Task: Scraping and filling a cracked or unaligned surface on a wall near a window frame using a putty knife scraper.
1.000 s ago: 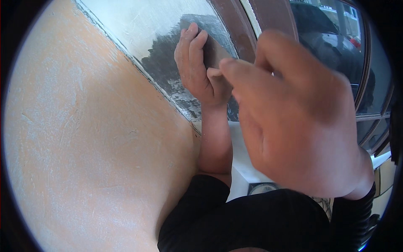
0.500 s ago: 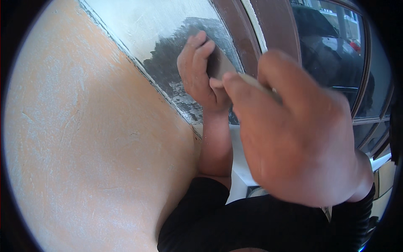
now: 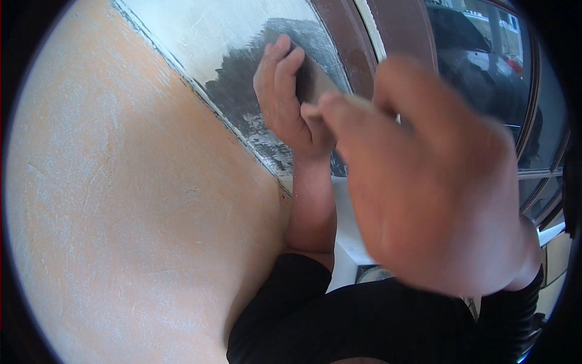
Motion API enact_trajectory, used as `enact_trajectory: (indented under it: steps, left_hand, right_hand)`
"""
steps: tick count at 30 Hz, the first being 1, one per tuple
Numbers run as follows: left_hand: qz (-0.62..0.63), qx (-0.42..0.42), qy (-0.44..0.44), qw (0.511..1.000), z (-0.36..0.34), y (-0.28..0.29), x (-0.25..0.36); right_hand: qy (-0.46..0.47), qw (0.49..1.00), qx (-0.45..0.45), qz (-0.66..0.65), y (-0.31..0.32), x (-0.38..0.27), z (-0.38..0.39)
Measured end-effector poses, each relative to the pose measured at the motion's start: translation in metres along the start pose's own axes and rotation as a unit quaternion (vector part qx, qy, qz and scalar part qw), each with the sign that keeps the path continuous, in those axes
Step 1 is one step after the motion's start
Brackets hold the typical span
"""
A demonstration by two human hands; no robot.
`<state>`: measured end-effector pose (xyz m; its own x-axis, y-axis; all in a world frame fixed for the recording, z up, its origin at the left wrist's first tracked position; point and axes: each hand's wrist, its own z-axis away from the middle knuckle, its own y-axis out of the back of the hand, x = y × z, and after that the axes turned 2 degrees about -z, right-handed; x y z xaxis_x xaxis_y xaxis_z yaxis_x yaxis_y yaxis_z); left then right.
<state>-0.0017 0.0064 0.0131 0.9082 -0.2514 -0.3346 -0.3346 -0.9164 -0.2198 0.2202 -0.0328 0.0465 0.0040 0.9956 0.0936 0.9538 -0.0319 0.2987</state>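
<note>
A flat metal scraper (image 3: 315,82) with a pale handle lies against a dark, roughly scraped patch (image 3: 233,91) on the white painted panel (image 3: 200,30). My left hand (image 3: 284,103) has its fingers curled along the blade, touching it at the patch. My right hand (image 3: 424,176), large and blurred in the foreground, is closed around the scraper's handle, which it mostly hides. My left forearm rises from a black sleeve between the plastered wall and my right hand.
A peach plastered wall (image 3: 121,200) fills the left side. Brown wooden framing (image 3: 403,27) and glass panes (image 3: 476,73) reflecting a dark car are at upper right. A white ledge (image 3: 345,224) shows below my hands.
Both hands and the scraper moved down the panel between one second and half a second ago, then back up a little since. My grip looks the same throughout.
</note>
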Motion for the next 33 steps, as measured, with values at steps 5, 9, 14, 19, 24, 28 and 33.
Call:
enact_trajectory:
  steps: [5,9,14,19,24,28,33]
  left_hand:
    - [-0.034,0.010,-0.026,0.999,-0.002,-0.005,-0.014]
    - [-0.003,0.032,-0.047,0.998,0.004,-0.011,-0.024]
    - [0.033,0.028,-0.050,0.998,0.007,-0.010,-0.015]
    - [0.015,-0.025,0.039,0.999,-0.002,0.005,0.006]
    - [-0.012,-0.014,0.034,0.999,-0.001,0.002,0.004]
    - [-0.019,-0.011,0.031,0.999,-0.002,0.001,0.000]
    - [-0.006,0.012,-0.033,0.999,0.003,-0.004,-0.018]
  right_hand:
    - [-0.001,1.000,0.000,-0.003,0.001,-0.001,-0.002]
    - [0.006,0.999,0.015,0.028,-0.004,-0.005,0.003]
    - [-0.041,0.996,-0.067,0.031,0.016,-0.018,-0.016]
    - [-0.008,1.000,-0.022,0.017,0.003,-0.007,0.002]
    - [-0.001,1.000,-0.012,0.007,0.001,-0.001,0.000]
    - [-0.007,0.999,-0.032,0.035,0.002,-0.007,-0.002]
    - [0.025,1.000,0.006,0.016,-0.004,0.000,-0.003]
